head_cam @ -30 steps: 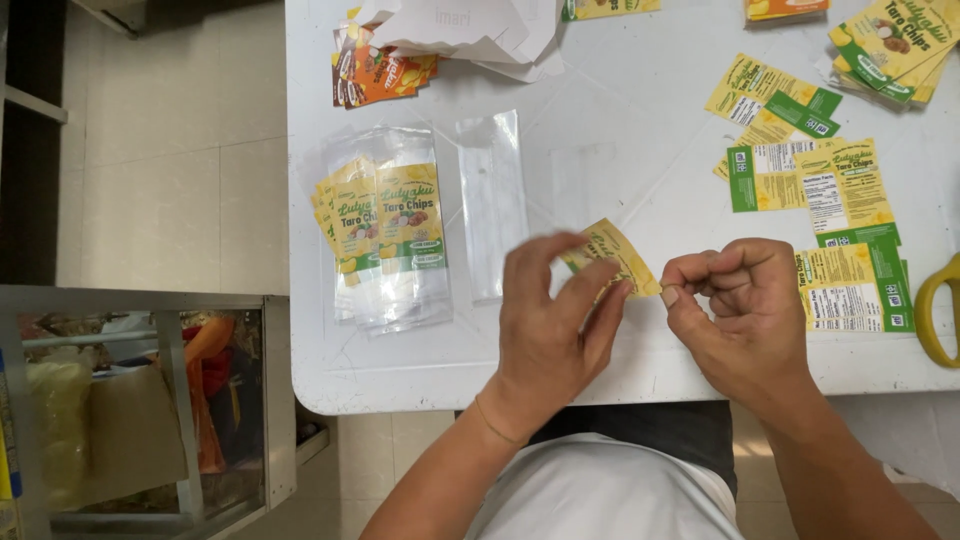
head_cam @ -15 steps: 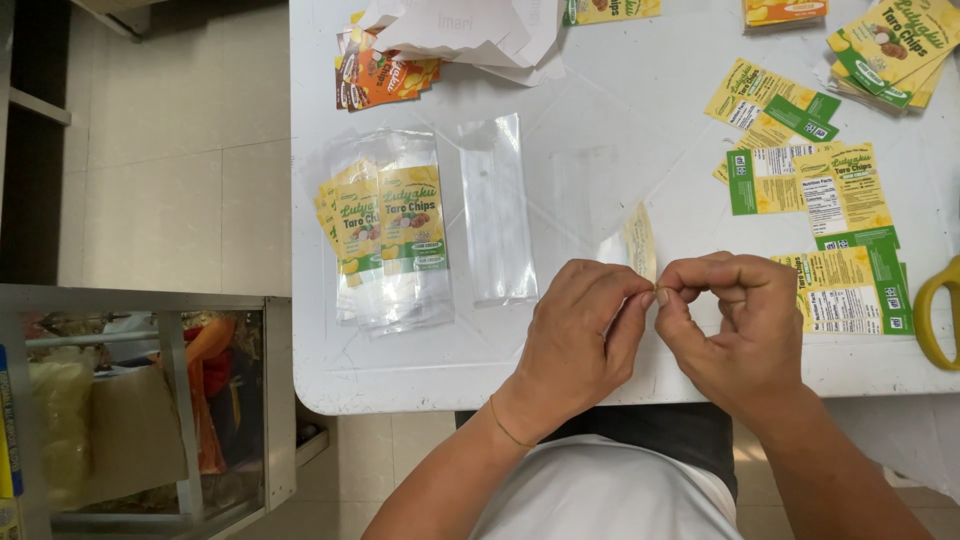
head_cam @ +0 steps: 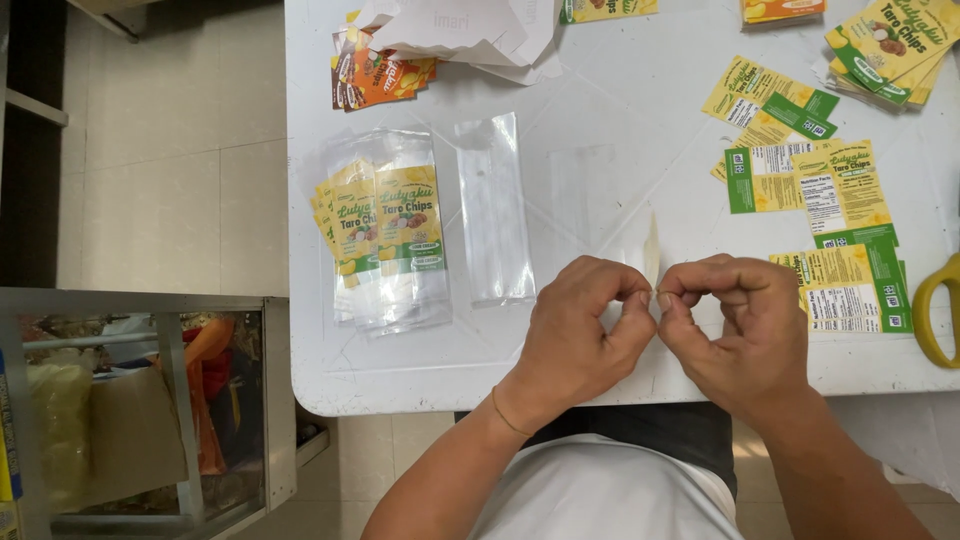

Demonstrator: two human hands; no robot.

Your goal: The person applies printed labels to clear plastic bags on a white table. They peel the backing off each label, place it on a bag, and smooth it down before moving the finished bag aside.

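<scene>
Here, nearest me, my left hand [head_cam: 580,335] and right hand [head_cam: 745,335] meet fingertip to fingertip over the white table [head_cam: 600,120], both pinching a thin label [head_cam: 652,255] that stands edge-on between them. I judge a light, even pinch would keep it from creasing. Beyond lie an empty clear bag [head_cam: 493,210], a stack of labelled bags [head_cam: 385,235], and loose yellow-green labels [head_cam: 810,185] farther right.

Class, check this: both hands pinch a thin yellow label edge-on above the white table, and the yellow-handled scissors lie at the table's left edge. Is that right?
Not quite. The head view shows the yellow-handled scissors at the right edge of the white table, not the left. The rest holds: the left hand and right hand pinch the thin yellow label edge-on.
</scene>
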